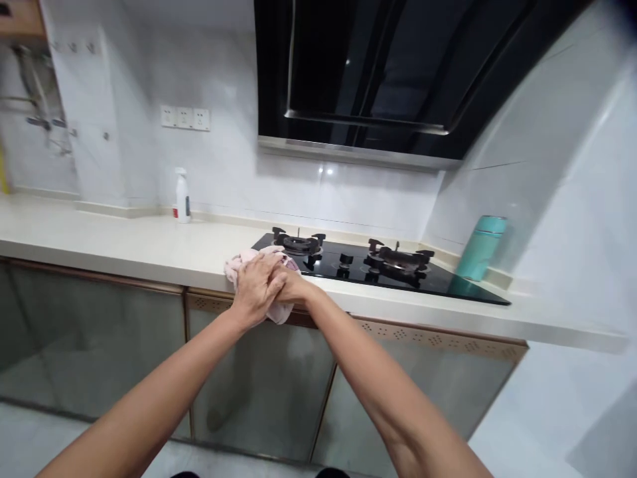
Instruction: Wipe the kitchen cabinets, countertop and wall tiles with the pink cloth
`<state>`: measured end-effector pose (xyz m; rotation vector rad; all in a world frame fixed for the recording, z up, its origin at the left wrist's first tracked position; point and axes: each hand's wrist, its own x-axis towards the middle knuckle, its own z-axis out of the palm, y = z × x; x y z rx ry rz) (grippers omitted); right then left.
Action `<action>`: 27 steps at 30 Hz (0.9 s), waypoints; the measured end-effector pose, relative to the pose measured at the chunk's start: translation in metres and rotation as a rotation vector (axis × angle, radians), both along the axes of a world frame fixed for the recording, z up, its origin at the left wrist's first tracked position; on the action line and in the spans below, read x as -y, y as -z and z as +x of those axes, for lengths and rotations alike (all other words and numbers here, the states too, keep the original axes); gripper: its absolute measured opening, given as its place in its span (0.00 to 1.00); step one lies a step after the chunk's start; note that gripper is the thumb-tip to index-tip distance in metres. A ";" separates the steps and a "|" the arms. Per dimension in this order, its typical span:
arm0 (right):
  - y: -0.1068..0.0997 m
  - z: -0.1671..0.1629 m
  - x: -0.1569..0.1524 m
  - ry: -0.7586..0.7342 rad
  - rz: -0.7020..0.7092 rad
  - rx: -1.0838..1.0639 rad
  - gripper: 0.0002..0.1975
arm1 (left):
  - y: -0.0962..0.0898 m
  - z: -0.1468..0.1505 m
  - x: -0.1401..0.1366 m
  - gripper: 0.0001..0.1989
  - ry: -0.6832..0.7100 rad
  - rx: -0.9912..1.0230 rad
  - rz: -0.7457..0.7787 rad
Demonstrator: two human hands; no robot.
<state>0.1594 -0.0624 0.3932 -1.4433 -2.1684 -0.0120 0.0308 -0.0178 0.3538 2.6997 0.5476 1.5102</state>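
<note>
A pale pink cloth [239,263] is bunched at the front edge of the cream counter [124,245], just left of the black gas hob [378,269]. Both my hands are wrapped around it. My left hand [256,285] lies on top with its fingers curled over the cloth. My right hand [291,287] grips the cloth from the right, partly hidden beneath the left. Part of the cloth hangs below my hands over the counter edge.
The hob has two burners [298,242] [398,255] and knobs between. A teal flask [480,247] stands at the right corner. A white spray bottle [182,195] stands by the back wall. A black extractor hood [398,73] hangs above. Glass cabinet doors [99,345] are below.
</note>
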 end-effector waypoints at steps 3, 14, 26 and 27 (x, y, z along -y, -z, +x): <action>-0.010 0.033 0.024 -0.037 0.016 -0.164 0.29 | -0.008 -0.015 -0.004 0.30 -0.182 -0.214 -0.041; 0.050 0.163 0.099 0.628 0.108 0.210 0.27 | -0.016 0.042 0.021 0.37 -0.086 -0.484 0.123; 0.052 0.165 0.103 0.614 -0.030 0.046 0.35 | -0.056 0.059 -0.043 0.36 -0.196 -0.662 -0.331; 0.051 0.163 0.104 0.594 -0.048 0.057 0.35 | -0.057 0.042 -0.058 0.36 -0.247 -0.652 -0.354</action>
